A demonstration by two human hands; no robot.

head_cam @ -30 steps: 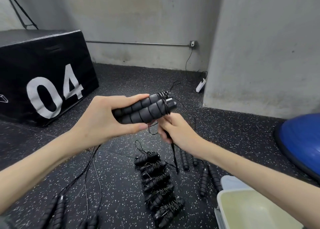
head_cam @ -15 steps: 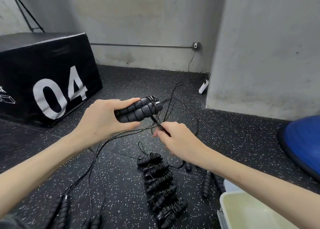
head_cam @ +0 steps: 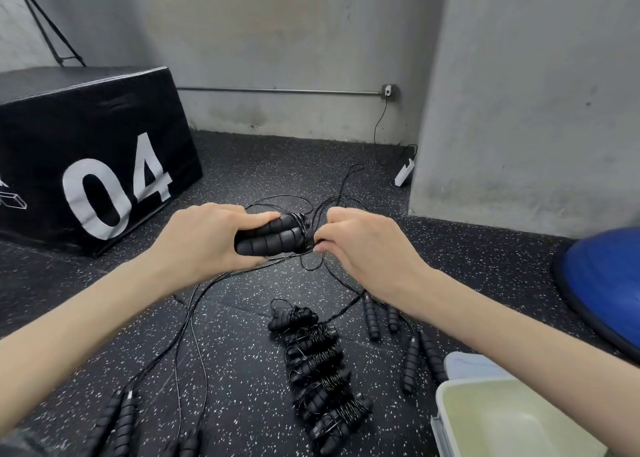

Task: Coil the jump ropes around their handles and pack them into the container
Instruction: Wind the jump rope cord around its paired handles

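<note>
A pair of black ribbed foam handles (head_cam: 273,237) is gripped side by side above the floor by the left hand (head_cam: 204,240), fingers curled round them. Thin black cord (head_cam: 311,245) at their end is pinched by the right hand (head_cam: 367,249). "04" is printed on the black padded box (head_cam: 104,152).

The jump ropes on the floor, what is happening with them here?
A person is coiling one. The left hand grips a pair of black handles; the right hand pinches the thin cord at their end, with only a few turns on. Several finished bundles lie in a row on the floor, loose ropes beside them. The container shows nothing packed.
</note>
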